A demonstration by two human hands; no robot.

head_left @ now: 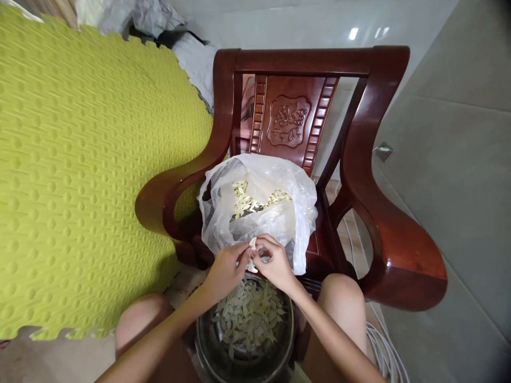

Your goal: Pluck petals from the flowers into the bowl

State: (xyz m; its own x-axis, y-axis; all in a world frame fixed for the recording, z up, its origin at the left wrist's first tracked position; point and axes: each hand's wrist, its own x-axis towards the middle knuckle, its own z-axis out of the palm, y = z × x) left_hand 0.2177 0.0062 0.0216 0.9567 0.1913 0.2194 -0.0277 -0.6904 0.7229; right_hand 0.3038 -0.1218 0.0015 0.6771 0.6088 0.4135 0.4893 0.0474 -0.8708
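Note:
Between the fingertips of both hands is a small whitish flower (pixel 252 267) with pointed petals; its exact kind cannot be made out. My left hand (pixel 228 267) pinches it from one side, and my right hand (pixel 275 261) pinches it from the other. Just behind them a white plastic bag (pixel 301 183) lies opened on the chair seat, with pale yellowish flower pieces (pixel 244 203) inside. Below my hands stands a metal basin (pixel 200 340), where many loose pale petals (pixel 253 314) lie. My fingers partly hide the flower.
A dark red wooden armchair (pixel 303 61) with a carved back faces me, its thick arms on both sides. Upright at left is a yellow-green foam mat (pixel 88 159). White cables (pixel 381 346) lie on the floor at right. My knees (pixel 343 303) flank the basin.

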